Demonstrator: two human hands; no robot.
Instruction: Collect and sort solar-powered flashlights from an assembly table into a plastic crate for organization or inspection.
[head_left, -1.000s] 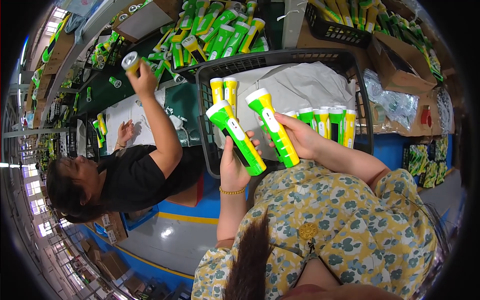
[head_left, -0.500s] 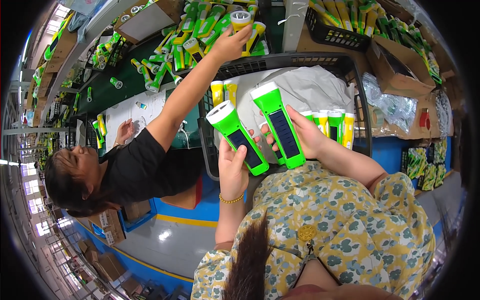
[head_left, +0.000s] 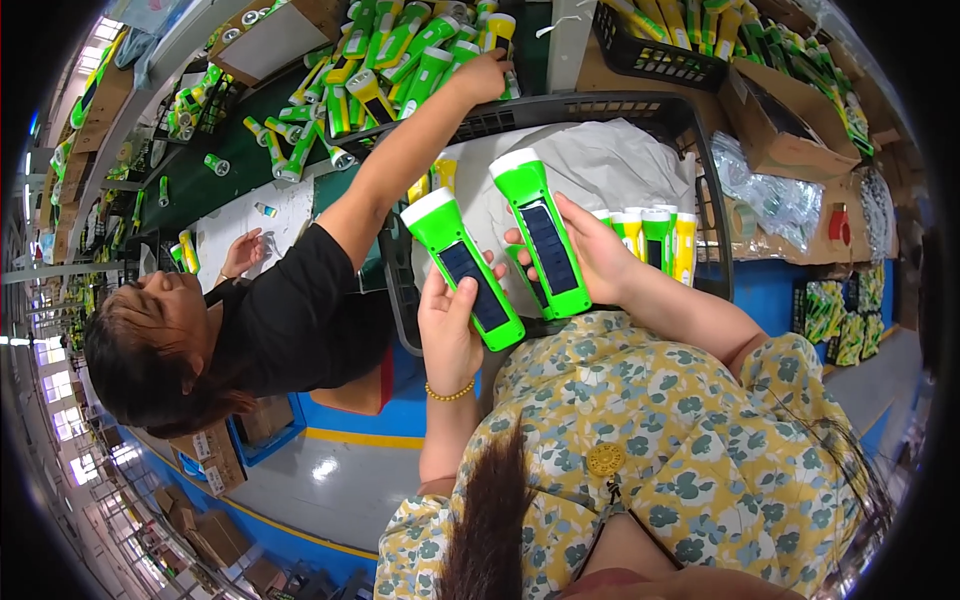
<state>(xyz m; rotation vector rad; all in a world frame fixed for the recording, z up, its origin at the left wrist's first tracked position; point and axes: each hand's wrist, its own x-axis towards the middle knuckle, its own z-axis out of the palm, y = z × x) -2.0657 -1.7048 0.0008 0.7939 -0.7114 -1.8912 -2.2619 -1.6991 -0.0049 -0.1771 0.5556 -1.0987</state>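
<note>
My left hand [head_left: 452,325] is closed around a green flashlight [head_left: 438,222] with a white head and a dark solar panel, its thumb on the panel's edge. In my right hand [head_left: 597,250] is a matching green flashlight [head_left: 520,182], tilted head-up with its panel showing. Another green body [head_left: 527,262] partly shows behind it; I cannot tell whether that hand holds it too. Both flashlights are apart, over the near side of a black crate [head_left: 715,215] lined with white paper [head_left: 600,150]. Green and yellow flashlights [head_left: 655,240] stand at its right side.
At my left, a co-worker in a black top [head_left: 300,325] reaches a hand [head_left: 483,78] across to a flashlight pile [head_left: 400,50]. A black basket of flashlights [head_left: 655,62], an open cardboard box [head_left: 790,125] and clear plastic bags [head_left: 765,195] lie at the right.
The whole view has shifted slightly. Both my hands keep hold of the flashlights, which are tilted much as before. The co-worker's hand has moved a little at the pile.
</note>
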